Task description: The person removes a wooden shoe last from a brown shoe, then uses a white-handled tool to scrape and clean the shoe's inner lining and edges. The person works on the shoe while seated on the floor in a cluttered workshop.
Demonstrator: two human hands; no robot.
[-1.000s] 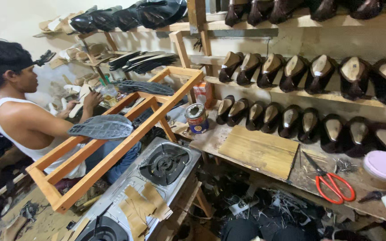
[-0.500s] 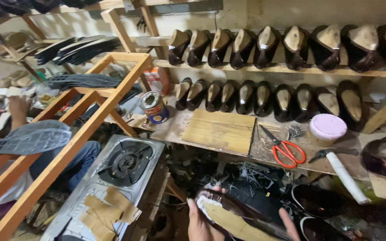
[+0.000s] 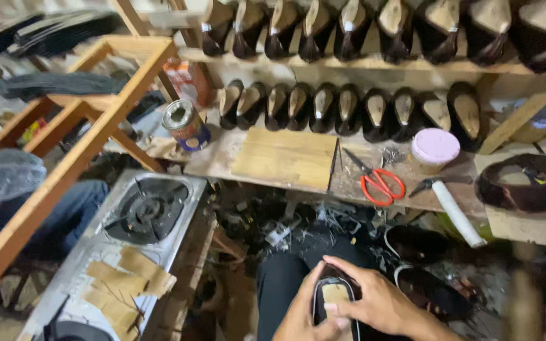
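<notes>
Both hands clasp a black shoe (image 3: 335,302) over the lap: left hand (image 3: 298,319) cupping the side, right hand (image 3: 374,303) across the top, fingers closed on it. Looks light, upper soft; best held by the sole edges.

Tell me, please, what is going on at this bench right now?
A person sits at a cluttered workbench and holds a dark shoe in the lap with both hands: the left hand cradles its side, and the right hand lies over it with the fingers pressing on the tan insole. Red-handled scissors, a pink-lidded tub and an open tin lie on the bench, and rows of dark shoes line the shelves behind. A gas stove stands to the left.
</notes>
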